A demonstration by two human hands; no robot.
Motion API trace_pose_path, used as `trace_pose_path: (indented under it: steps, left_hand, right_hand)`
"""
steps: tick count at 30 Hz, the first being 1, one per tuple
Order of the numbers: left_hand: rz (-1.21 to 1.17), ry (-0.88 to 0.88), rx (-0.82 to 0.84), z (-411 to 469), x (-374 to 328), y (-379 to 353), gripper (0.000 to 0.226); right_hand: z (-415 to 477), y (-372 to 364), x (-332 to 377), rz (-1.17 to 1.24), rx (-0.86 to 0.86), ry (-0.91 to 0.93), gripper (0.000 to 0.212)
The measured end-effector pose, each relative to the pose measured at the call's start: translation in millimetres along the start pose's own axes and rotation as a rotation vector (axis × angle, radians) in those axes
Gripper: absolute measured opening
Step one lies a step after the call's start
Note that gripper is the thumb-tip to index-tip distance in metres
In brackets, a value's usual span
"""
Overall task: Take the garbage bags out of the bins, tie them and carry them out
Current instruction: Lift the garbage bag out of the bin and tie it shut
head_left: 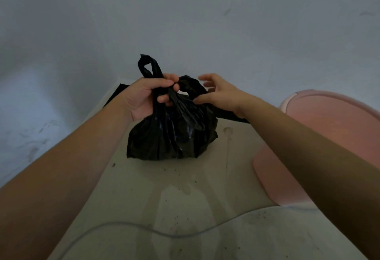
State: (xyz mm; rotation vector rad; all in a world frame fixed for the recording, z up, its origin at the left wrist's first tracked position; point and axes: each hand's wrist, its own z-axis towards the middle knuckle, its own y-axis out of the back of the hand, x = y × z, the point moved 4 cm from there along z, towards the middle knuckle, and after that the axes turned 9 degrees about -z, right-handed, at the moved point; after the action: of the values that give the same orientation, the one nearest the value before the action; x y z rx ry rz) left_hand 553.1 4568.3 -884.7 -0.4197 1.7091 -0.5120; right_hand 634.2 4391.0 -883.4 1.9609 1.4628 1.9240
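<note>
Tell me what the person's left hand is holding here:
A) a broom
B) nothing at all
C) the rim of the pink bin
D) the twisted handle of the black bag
D: the left hand has its fingers curled round the twisted handle of the black bag, with the handle's loop sticking up above the fist. The pink bin stands off to the right, untouched.

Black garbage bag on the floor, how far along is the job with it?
Done: the black bag is out of the pink bin and sits on the floor. In hand: the left hand grips one twisted handle, its loop sticking up, while the right hand, fingers spread, reaches at the other side; no finished knot shows. Left: tying it off and carrying it out.
</note>
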Motion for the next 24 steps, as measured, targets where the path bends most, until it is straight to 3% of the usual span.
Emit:
trace_pose_path:
  steps: [2,4,7,11,15,19,24]
  left_hand:
    - [0.029,0.024,0.055,0,-3,-5,0.015]
    - [0.076,0.064,0.04,3,-6,-4,0.014]
    - [0.277,0.112,-0.155,9,-5,15,0.014]
    - [0.311,-0.008,-0.381,13,5,28,0.012]
    - [0.232,-0.141,-0.422,19,5,27,0.024]
    - [0.115,-0.166,-0.356,19,4,28,0.034]
    - [0.045,-0.104,-0.235,18,4,21,0.035]
  right_hand:
    - [3,-12,2,0.012,0.09,0.075,0.077]
    - [10,-22,-4,-0.009,0.129,0.097,0.055]
    - [14,-22,-11,-0.032,0.042,0.047,0.015]
    - [12,-26,-16,-0.001,0.093,-0.034,0.01]
    - [9,-38,-25,0.117,0.245,-0.102,0.022]
    - [8,-41,-39,0.136,0.38,-0.112,0.056]
    - [9,-37,-32,0.32,0.231,-0.108,0.056]
